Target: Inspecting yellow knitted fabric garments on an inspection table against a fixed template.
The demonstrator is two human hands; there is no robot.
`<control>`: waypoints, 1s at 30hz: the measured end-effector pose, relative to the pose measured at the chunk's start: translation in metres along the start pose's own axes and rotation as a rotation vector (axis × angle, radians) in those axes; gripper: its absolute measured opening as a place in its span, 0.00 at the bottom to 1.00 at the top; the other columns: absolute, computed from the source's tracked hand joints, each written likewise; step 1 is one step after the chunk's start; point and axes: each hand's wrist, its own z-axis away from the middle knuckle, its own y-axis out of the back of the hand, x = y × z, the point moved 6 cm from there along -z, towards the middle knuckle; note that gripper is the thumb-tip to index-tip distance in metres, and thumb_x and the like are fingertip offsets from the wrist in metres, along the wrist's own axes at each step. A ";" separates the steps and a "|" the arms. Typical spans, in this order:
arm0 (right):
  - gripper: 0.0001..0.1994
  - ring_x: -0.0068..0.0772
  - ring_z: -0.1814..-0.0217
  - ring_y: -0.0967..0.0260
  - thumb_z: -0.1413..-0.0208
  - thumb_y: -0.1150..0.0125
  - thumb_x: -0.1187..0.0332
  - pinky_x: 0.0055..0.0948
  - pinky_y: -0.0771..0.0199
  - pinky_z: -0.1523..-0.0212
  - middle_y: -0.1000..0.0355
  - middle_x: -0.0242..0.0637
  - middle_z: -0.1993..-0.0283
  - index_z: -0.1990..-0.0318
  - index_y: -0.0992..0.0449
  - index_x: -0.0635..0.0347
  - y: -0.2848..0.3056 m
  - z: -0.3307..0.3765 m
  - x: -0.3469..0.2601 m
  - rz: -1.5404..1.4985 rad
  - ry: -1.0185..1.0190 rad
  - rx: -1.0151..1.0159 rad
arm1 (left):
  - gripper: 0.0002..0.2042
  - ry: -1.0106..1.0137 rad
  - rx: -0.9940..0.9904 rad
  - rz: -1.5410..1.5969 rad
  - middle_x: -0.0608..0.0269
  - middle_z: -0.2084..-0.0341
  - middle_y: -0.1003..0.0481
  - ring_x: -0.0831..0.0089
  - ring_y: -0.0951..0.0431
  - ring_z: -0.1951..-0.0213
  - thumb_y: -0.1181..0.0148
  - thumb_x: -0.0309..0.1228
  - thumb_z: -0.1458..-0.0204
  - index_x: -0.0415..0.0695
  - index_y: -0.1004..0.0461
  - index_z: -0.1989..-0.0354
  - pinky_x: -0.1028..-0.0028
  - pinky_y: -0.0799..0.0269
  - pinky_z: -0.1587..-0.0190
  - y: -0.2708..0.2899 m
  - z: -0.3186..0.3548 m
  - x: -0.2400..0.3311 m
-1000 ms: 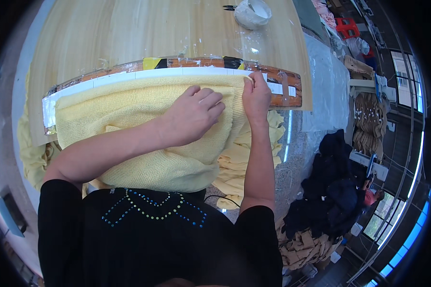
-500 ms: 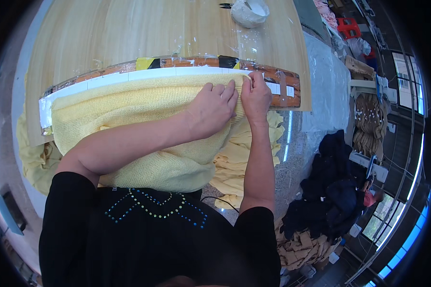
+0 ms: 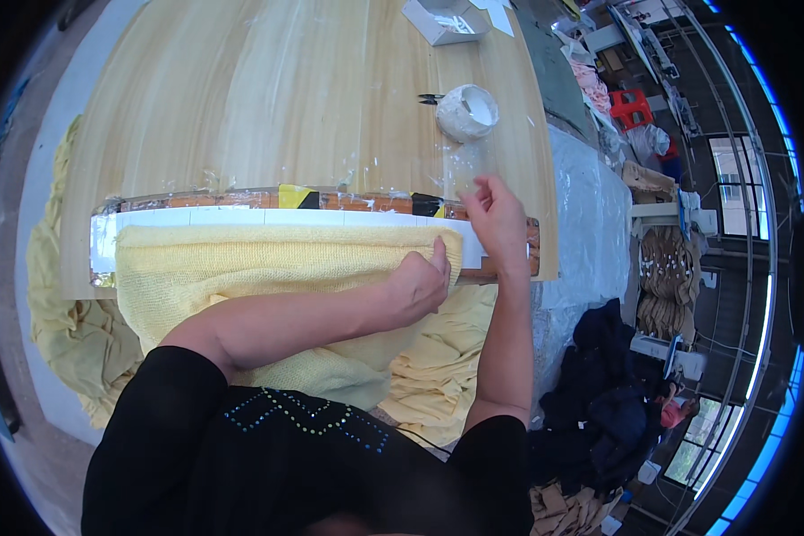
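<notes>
A pale yellow knitted garment piece lies with its straight top edge along a white marked strip on a long board. My left hand rests on the knit near its right corner. Its index finger is stretched out and presses the cloth just below the edge; the other fingers curl under and are partly hidden. My right hand is off the cloth, raised over the strip's right end, its thumb apart from its bent fingers and nothing visible in it.
On the wooden table stand a white-crusted pot, small dark snips and a white box. More yellow knits hang at left. Dark garments are heaped at right, where another person is visible.
My right hand has let go of the knit's right corner and lifted away. My left hand went from fingers laid flat to pressing with the index finger. The view has shifted, showing more table.
</notes>
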 end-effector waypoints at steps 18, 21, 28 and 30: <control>0.09 0.41 0.64 0.29 0.50 0.45 0.63 0.41 0.37 0.58 0.25 0.39 0.70 0.69 0.23 0.56 0.010 -0.146 0.024 -0.047 -0.046 0.114 | 0.34 -0.038 0.096 -0.115 0.20 0.54 0.39 0.61 0.25 0.75 0.45 0.47 0.55 0.21 0.36 0.54 0.72 0.35 0.83 -0.007 0.000 0.006; 0.10 0.42 0.66 0.29 0.50 0.45 0.62 0.42 0.36 0.61 0.25 0.40 0.71 0.70 0.23 0.57 0.015 -0.140 0.026 0.315 0.026 0.297 | 0.34 -0.034 0.067 -0.091 0.20 0.54 0.39 0.60 0.24 0.72 0.45 0.47 0.55 0.21 0.36 0.53 0.73 0.34 0.82 -0.002 -0.001 0.009; 0.13 0.40 0.67 0.29 0.48 0.48 0.56 0.36 0.34 0.65 0.26 0.37 0.71 0.68 0.22 0.54 0.009 -0.152 0.012 0.304 0.002 0.074 | 0.31 -0.041 0.083 -0.123 0.17 0.55 0.40 0.65 0.26 0.79 0.47 0.41 0.54 0.21 0.37 0.52 0.73 0.34 0.82 -0.004 0.000 0.000; 0.14 0.38 0.69 0.29 0.48 0.48 0.55 0.32 0.34 0.66 0.27 0.38 0.72 0.68 0.23 0.54 0.022 -0.159 0.028 0.110 0.081 0.265 | 0.28 -0.039 0.087 -0.119 0.17 0.56 0.39 0.65 0.26 0.78 0.49 0.37 0.54 0.21 0.37 0.52 0.73 0.34 0.82 -0.001 -0.003 0.003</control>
